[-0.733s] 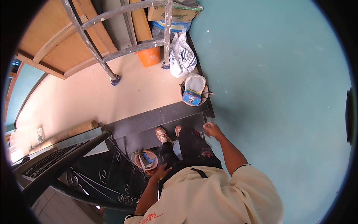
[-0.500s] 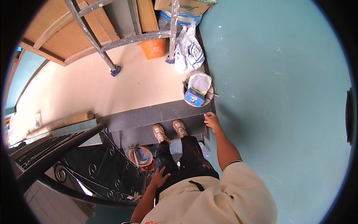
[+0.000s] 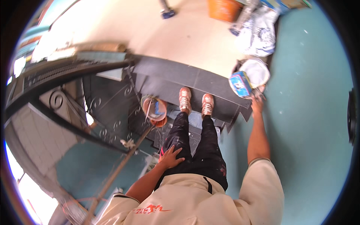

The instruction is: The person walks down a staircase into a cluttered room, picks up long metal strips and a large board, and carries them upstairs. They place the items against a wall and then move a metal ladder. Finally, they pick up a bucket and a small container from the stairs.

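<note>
My right hand reaches out to the near edge of a round container on the upper dark step, by the wall. Its fingertips are at or against the edge; blur hides whether they grip it. In the container sit a small blue box and a white rounded tub or liner. My left hand lies on my left thigh with its fingers spread, holding nothing.
I stand on dark stair steps beside a green-blue wall. A dark metal railing curves on the left, near a pink bucket. Beyond the steps are a white plastic sack, an orange bucket and a ladder foot.
The view has swung left and down, so things sit further right and higher. My right hand has gone from beside the step to the container's edge. My left hand stays on my thigh.
</note>
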{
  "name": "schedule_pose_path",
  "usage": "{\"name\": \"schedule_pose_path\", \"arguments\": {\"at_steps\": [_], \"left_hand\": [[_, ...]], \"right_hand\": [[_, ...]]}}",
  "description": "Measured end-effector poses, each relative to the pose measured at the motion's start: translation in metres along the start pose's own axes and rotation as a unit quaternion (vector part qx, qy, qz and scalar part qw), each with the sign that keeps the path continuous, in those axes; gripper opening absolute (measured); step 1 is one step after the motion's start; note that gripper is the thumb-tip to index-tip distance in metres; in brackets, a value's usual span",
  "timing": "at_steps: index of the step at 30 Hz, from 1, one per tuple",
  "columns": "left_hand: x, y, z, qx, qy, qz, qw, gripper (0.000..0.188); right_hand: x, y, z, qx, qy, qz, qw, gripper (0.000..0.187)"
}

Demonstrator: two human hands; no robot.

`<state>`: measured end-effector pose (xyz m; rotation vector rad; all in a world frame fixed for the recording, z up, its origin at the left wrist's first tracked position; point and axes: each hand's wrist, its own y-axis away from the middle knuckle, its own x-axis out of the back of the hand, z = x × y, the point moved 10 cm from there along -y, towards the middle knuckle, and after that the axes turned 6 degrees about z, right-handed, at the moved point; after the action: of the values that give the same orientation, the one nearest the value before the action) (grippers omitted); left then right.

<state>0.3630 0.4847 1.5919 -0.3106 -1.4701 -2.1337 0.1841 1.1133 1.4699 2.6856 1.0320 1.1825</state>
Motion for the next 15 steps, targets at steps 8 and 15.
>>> {"name": "schedule_pose_path", "arguments": {"at_steps": [8, 15], "left_hand": [[0.034, 0.032, 0.042, 0.033, 0.012, 0.032, 0.999, 0.082], [0.012, 0.034, 0.025, 0.066, 0.062, -0.028, 0.995, 0.075]], "right_hand": [[0.016, 0.099, 0.023, -0.088, 0.135, -0.196, 0.967, 0.057], [0.013, 0.191, 0.018, -0.174, 0.11, -0.299, 0.932, 0.052]]}}
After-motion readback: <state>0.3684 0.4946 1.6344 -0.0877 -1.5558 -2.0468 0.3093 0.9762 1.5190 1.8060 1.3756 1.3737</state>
